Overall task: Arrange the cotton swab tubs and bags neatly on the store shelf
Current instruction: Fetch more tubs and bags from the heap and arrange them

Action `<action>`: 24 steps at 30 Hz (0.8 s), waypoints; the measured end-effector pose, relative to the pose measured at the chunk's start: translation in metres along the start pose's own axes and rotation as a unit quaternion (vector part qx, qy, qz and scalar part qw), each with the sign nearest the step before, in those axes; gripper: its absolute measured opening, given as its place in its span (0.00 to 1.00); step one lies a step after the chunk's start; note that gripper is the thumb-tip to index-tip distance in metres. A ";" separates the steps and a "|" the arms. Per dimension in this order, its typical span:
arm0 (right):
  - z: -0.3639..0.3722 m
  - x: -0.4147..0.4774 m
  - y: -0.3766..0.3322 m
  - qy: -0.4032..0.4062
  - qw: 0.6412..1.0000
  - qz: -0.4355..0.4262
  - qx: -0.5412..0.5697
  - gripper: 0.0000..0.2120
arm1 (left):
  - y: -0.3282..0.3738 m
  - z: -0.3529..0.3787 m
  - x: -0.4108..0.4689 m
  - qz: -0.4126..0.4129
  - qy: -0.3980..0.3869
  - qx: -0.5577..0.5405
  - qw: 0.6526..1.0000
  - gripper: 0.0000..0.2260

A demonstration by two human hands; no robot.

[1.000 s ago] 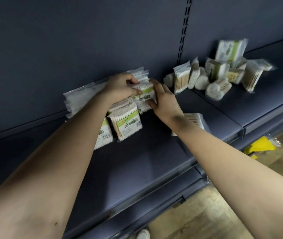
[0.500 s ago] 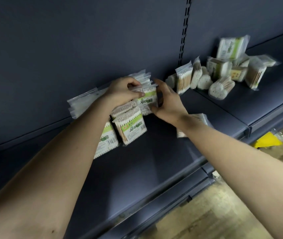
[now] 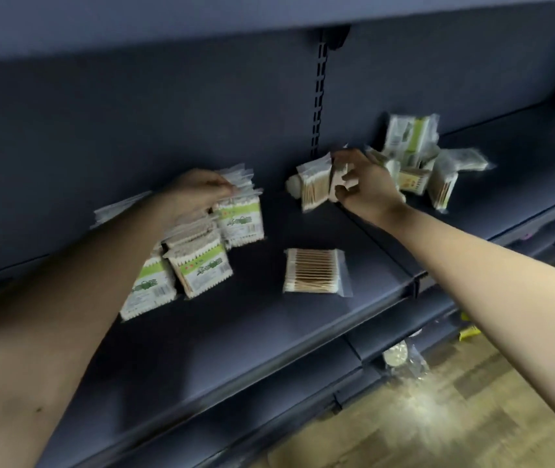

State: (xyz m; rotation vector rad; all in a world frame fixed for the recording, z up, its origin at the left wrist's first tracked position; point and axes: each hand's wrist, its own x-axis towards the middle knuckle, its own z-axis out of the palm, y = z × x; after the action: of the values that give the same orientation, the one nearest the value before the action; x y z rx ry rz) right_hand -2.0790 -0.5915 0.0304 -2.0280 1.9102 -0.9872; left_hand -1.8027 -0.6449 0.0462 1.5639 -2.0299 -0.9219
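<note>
Head view, motion blur throughout.

- Store shelf: dark blue metal, and all stock sits on this level. A slotted upright splits the back panel.
- Left hand: far left of centre, palm down on a leaning row of green-labelled bags. Its fingers are curled over the top edges of the rearmost bags and hold them against the back panel. The nearer bags in the row fan forward and lean toward the shelf front, partly under the forearm.
- More clear packets show behind the left forearm, against the back panel. Contents too blurred to read.
- Right hand: at the foot of the upright. Thumb and bent fingers pinch an upright clear swab bag with wooden stems, which stands at the far edge of the shelf. A white cotton-headed bundle touches it on the left.
- Flat clear bag: lies alone on the shelf between the two arms, stems running left to right, apart from both groups.
- Loose pile: right of the right hand and near the back. It mixes a tall green-labelled pack, clear bags and a small printed pack, tilted against each other. Whether any are tubs I cannot tell.
- Wooden floor lower right.
</note>
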 end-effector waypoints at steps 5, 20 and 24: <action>-0.017 0.015 0.028 -0.057 0.992 -0.094 -0.067 0.26 | 0.028 -0.002 0.012 -0.054 0.104 0.077 0.990 0.07; 0.021 0.039 0.033 -0.126 0.963 -0.167 -0.168 0.33 | 0.058 0.108 -0.045 -0.038 -0.183 0.123 0.975 0.26; 0.027 0.045 0.046 -0.103 0.964 -0.211 -0.123 0.24 | 0.060 0.112 -0.048 -0.052 -0.183 0.113 0.975 0.26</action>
State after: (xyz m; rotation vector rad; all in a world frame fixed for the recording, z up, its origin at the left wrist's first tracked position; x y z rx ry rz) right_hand -2.1031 -0.6494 -0.0005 -2.6371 1.5932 -0.5977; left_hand -1.9060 -0.5617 0.0146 1.7356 -2.3975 -1.1214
